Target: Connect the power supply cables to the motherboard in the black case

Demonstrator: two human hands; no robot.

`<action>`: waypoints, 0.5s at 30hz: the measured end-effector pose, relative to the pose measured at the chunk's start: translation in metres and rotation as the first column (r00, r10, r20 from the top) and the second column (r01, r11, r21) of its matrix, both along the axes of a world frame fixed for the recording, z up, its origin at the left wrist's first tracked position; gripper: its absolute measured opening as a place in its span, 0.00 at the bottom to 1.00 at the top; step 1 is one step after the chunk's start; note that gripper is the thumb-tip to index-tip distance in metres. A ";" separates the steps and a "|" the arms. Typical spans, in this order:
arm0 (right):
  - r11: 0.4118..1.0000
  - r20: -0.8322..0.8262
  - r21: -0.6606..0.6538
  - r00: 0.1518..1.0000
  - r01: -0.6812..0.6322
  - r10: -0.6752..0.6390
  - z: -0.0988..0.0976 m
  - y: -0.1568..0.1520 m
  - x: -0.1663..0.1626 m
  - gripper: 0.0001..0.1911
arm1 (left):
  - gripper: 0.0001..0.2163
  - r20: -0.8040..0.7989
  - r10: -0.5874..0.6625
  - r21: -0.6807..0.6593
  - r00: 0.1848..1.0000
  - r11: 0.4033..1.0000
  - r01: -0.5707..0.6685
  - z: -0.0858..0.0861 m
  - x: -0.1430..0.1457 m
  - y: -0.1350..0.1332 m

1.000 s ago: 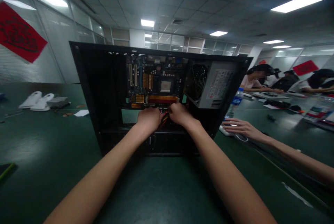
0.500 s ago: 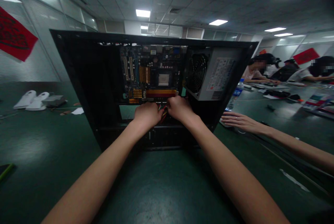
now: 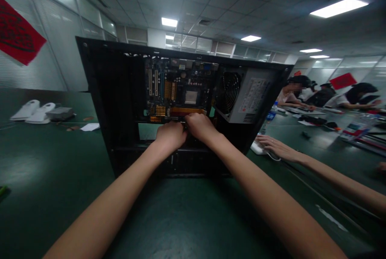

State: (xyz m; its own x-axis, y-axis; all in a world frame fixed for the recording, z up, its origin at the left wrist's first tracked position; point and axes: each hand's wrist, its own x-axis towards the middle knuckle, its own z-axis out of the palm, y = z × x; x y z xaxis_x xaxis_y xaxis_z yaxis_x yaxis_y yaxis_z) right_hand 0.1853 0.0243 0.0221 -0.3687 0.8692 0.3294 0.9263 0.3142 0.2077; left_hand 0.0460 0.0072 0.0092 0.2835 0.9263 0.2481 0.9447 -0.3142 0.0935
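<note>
Our left hand [image 3: 170,135] and right hand [image 3: 197,125] touched inside the open computer case [image 3: 114,102], fingers [image 3: 179,129] curled narrow; what they pinched, we could not tell. The motherboard [image 3: 177,90] stood just above the fingertips, the power supply [image 3: 245,96] to their right.

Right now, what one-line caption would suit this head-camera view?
Left hand and right hand meet below a blue-green motherboard inside an open black metal computer case.

left hand [image 3: 170,135] + right hand [image 3: 199,126]: fingertips hidden behind knuckles, whatever they grip unseen | power supply [image 3: 250,96]: label print too small to read | red banner [image 3: 18,38]: cut by left edge | co-worker's arm [image 3: 331,177]: cut by right edge
</note>
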 end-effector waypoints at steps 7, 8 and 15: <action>1.000 -0.071 -0.027 0.997 -0.002 0.000 -0.002 -0.003 -0.003 0.15 | 0.20 0.002 -0.023 0.004 1.000 1.000 0.023 0.002 -0.001 -0.002; 1.000 -0.078 -0.023 0.997 -0.011 0.009 -0.003 -0.003 -0.002 0.15 | 0.20 0.004 -0.025 0.008 1.000 1.000 0.025 0.002 -0.002 -0.002; 0.998 -0.132 -0.039 0.991 -0.039 0.033 -0.004 -0.001 0.001 0.15 | 0.20 0.026 -0.036 -0.003 0.999 0.999 0.036 0.001 -0.001 0.000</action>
